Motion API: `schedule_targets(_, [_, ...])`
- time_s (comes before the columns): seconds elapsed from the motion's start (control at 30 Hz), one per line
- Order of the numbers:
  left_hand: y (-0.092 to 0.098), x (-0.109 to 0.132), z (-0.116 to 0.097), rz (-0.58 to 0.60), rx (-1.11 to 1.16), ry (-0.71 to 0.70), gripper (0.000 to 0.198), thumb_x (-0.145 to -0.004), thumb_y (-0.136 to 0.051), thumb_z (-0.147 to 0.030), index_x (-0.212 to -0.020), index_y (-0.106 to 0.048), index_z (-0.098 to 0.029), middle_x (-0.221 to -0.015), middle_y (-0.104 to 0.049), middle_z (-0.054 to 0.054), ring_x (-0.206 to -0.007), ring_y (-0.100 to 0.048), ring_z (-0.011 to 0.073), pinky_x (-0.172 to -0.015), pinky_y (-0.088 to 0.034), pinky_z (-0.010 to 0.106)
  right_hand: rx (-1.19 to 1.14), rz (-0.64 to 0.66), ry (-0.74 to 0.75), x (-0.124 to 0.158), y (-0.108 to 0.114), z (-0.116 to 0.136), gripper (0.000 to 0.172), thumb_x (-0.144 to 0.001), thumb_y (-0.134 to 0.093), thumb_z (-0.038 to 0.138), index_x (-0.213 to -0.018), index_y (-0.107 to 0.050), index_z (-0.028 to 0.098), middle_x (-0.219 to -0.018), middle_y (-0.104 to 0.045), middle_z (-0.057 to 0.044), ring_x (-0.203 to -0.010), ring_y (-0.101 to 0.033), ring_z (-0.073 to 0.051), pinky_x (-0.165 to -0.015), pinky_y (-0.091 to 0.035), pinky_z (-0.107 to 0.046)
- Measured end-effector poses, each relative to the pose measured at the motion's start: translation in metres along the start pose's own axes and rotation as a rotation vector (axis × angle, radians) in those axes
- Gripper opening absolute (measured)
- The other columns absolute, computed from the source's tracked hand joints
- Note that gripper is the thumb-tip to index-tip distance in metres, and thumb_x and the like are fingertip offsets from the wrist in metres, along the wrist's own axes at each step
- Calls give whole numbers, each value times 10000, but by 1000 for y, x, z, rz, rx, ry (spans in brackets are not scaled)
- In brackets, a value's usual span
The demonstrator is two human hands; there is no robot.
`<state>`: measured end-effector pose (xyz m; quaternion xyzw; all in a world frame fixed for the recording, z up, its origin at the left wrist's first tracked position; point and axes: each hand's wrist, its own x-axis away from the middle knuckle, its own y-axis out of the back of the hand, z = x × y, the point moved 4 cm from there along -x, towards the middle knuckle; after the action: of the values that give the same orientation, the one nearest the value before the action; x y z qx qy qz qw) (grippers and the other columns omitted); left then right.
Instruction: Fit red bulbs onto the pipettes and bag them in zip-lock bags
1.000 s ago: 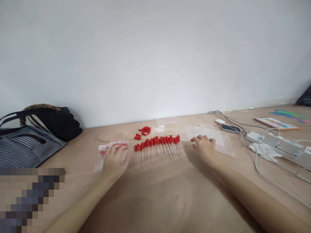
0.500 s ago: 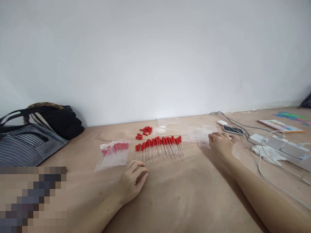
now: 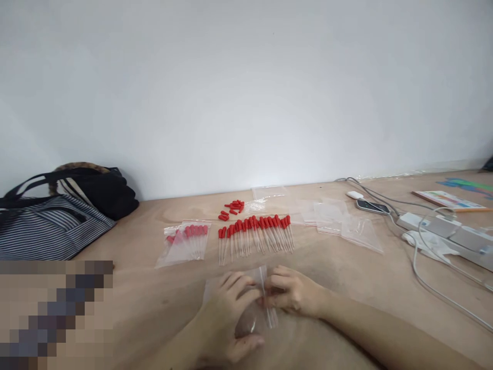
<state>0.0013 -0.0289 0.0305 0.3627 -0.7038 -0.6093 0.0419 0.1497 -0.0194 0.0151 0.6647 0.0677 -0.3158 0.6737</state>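
Note:
A clear zip bag (image 3: 252, 313) lies near the front of the table between my two hands. My left hand (image 3: 231, 313) rests over its left part, fingers spread. At the bag's zip edge, my right hand (image 3: 290, 292) has its fingers closed on the plastic. Just beyond stands a row of droppers with red bulbs (image 3: 256, 228) and clear stems. To their left, filled bags (image 3: 185, 241) hold more red-topped droppers. Loose red bulbs (image 3: 234, 207) lie behind the row.
Flat clear bags (image 3: 331, 216) are spread at the right. Farther right are a phone (image 3: 372, 206), a power strip (image 3: 458, 234), cables, a tissue (image 3: 427, 242) and a colourful board (image 3: 450, 200). A striped bag (image 3: 54, 226) sits at the left by the wall.
My right hand has moved from the bags at the right to the front centre, where a clear bag now lies. My left hand has shifted right and nearer, onto that bag.

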Motion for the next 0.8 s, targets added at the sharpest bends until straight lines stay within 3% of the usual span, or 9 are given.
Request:
schedule_targets(0.13, [-21, 6, 9, 136, 62, 134, 778, -654, -555, -521, -1296, -252, -200, -1329, -320, 139, -1191, -297, 332, -934, -299, 512, -70, 83, -57, 4, 0, -5, 295, -759, -427, 134, -993, -582, 226, -848, -568, -45, -767, -495, -153, -693, -387, -294])
schedule_targets(0.2, [-30, 10, 13, 194, 107, 191, 868, -661, -539, -548, -1340, -118, -208, -1381, -230, 128, -1237, -221, 324, -969, -259, 515, -124, 17, -155, 5, 8, -16, 369, -690, -443, 92, -1023, -559, 202, -889, -562, -59, -805, -500, -169, -715, -393, -312])
schedule_targets(0.27, [-36, 14, 14, 226, 146, 241, 856, -681, -524, -539, -1346, -82, -230, -1391, -214, 112, -1249, -200, 318, -978, -243, 521, -157, -106, -333, 2, 18, -34, 353, -675, -447, 80, -997, -562, 169, -872, -563, -70, -798, -509, -168, -708, -403, -304])
schedule_targets(0.37, [-37, 15, 11, 200, 162, 270, 816, -678, -535, -522, -1335, -140, -244, -1381, -240, 103, -1238, -222, 326, -971, -253, 519, -109, -183, -583, -11, 25, -61, 197, -700, -491, 138, -860, -606, 147, -730, -569, -54, -697, -512, -160, -644, -401, -279])
schedule_targets(0.47, [-21, 8, 21, 65, 110, 318, 643, -679, -540, -490, -1227, -357, -208, -1247, -417, 112, -1130, -388, 294, -914, -349, 450, -85, -152, -691, -25, 21, -76, 100, -691, -520, 160, -697, -620, 171, -648, -585, -25, -669, -518, -157, -644, -384, -274])
schedule_targets(0.57, [7, -4, 57, -74, -53, 529, 252, -768, -444, -367, -886, -562, -179, -911, -570, 77, -886, -531, 222, -786, -421, 371, -94, -175, -746, -24, 15, -81, 120, -706, -505, 176, -658, -615, 176, -643, -596, -17, -656, -521, -148, -631, -376, -259])
schedule_targets(0.7, [30, -22, 104, -97, -281, 742, 204, -734, -480, -341, -715, -606, -182, -752, -574, 56, -792, -542, 225, -705, -418, 336, -101, -194, -825, 0, 11, -83, 135, -701, -487, 173, -669, -617, 170, -659, -605, -20, -610, -522, -135, -579, -372, -240])
schedule_targets(0.8, [28, -37, 113, -38, -368, 807, 265, -716, -485, -424, -687, -638, -209, -774, -586, 67, -807, -545, 245, -695, -407, 339, -129, -218, -887, 16, 12, -85, 144, -698, -477, 171, -689, -621, 171, -663, -617, -15, -569, -523, -123, -549, -375, -228])
